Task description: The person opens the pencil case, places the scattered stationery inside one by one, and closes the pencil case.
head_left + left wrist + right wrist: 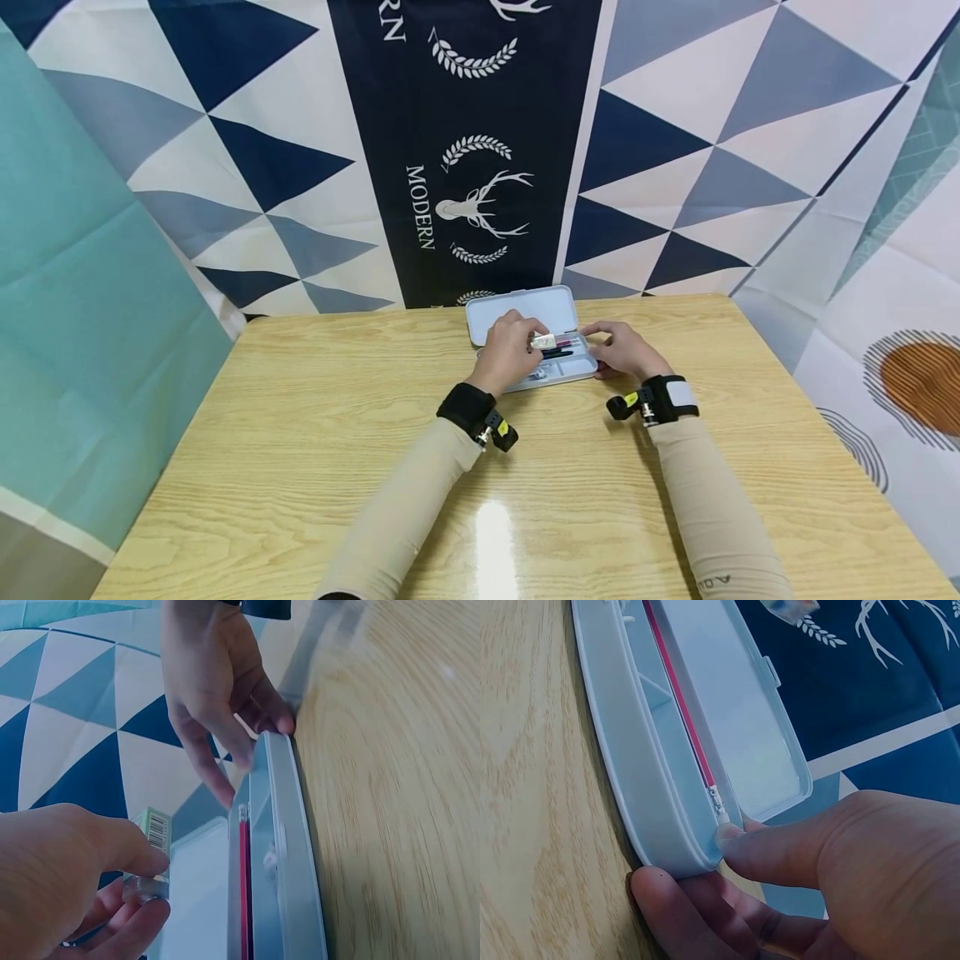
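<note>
A pale blue pencil case (577, 367) lies on the table with its lid (525, 312) swung back. My left hand (510, 350) is over the case, pinching a small pale eraser (156, 829) that has a barcode on its sleeve. A clear or greyish piece shows at the eraser's lower end, partly covered by fingers. My right hand (626, 350) grips the right end of the case, its thumb at the inner corner and fingers outside. Inside lies a red pencil (682, 705). A black pen (558, 354) shows in the head view.
The case stands near the back edge of the wooden table (337, 417). Directly behind hangs a patterned cloth (480, 167). A small white object (537, 374) sits in the front part of the case, its kind unclear. Other cloths stand at both sides.
</note>
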Motion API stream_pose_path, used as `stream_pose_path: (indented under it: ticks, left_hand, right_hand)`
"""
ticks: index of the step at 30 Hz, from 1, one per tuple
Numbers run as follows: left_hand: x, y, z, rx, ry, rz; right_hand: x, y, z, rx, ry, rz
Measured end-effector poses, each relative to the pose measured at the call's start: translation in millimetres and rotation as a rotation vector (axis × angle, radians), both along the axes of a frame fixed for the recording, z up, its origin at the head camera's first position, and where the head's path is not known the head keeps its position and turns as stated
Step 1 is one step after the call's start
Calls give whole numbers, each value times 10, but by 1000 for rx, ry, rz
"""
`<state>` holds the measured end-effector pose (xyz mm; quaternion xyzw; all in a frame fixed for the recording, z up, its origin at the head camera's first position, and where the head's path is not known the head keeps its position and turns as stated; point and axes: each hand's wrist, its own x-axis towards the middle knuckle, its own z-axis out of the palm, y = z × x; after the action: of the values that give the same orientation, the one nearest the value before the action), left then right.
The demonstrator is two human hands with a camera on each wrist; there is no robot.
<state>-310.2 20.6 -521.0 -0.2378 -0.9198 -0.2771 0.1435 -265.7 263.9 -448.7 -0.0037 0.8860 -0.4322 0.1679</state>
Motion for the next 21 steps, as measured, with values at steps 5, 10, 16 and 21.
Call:
stream_pose_path:
  ticks: [5,10,16,21]
  left_hand:
    - [53,124,75,53,-80,-15]
    - [154,228,178,88,-150,-14]
    - [197,317,123,92,-163,7]
    - [240,362,98,140,-164,16]
  right_hand:
    - [4,1,1,-5,-1,-1]
    - [19,-2,19,2,11,1]
    - [19,-7,17,11,11,4]
    - [2,5,6,21,15,9]
